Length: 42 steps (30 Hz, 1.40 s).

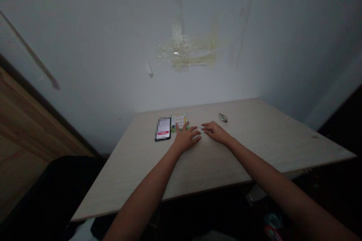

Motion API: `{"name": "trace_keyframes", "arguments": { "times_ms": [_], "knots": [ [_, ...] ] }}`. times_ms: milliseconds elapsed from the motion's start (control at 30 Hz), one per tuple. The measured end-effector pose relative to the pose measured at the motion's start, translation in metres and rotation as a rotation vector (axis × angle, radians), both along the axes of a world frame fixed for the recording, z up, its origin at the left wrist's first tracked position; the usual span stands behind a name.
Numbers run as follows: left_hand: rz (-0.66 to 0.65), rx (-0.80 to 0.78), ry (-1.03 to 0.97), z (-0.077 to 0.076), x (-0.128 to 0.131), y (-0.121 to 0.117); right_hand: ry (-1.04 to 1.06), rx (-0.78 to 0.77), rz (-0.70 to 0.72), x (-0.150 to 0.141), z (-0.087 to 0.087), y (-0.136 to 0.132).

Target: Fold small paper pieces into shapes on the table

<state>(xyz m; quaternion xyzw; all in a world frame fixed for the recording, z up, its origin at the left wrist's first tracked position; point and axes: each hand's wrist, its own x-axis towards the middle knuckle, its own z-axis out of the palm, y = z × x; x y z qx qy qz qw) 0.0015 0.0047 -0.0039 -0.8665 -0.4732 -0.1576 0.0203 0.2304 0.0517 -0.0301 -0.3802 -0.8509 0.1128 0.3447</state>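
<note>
- The left hand (186, 139) is open, its fingers fanned out, the thumb and nearest fingers pointing towards 2 o'clock.
- The right hand (216, 131) reaches towards 9 o'clock, its fingers drawn loosely together at a small pale piece (201, 129) – whether they pinch it or only rest against it, I cannot tell.
- That piece lies between the two hands, at about 2 o'clock from the left palm and 9 o'clock from the right; the right hand looks the nearer, its fingertips right at the piece. Its long axis is too small to read.
- The left hand's outer fingers overlap the near edge of a colourful flat box (180, 119), which sits at 11 o'clock from that palm; they seem to rest on it, not to grip it.
- Just beyond the box, at about 10 o'clock from the left hand, a phone (164, 128) lies with its screen up, its long axis running roughly from 1 to 7.
- A small crumpled packet (223, 117) lies apart, at 1 o'clock from the right hand – its length runs from 10 to 4.
- All of these lie on the pale surface (209, 173), with a tape-marked wall (121, 52) at 12 o'clock behind it.
</note>
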Motion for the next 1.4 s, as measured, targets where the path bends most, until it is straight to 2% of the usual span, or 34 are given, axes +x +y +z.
{"name": "trace_keyframes", "arguments": {
  "times_ms": [333, 500, 700, 933, 1400],
  "knots": [
    [0.039, 0.051, -0.013, -0.002, -0.0034, 0.0042, -0.086, 0.011, 0.021, 0.0026, 0.0081, -0.0026],
    [0.007, 0.047, -0.038, -0.001, -0.0031, 0.0042, -0.072, 0.013, 0.008, 0.0026, 0.0032, -0.0011],
    [-0.015, 0.062, -0.033, 0.0013, 0.0006, 0.0008, -0.049, 0.013, 0.063, 0.0006, -0.0014, 0.0043],
    [0.031, 0.039, -0.022, 0.0018, 0.0026, -0.0012, -0.126, 0.01, 0.042, -0.0027, -0.0012, 0.0066],
    [0.012, 0.099, 0.018, 0.0002, 0.0023, -0.0039, -0.088, -0.031, 0.035, -0.001, 0.0063, 0.0016]
  ]
}}
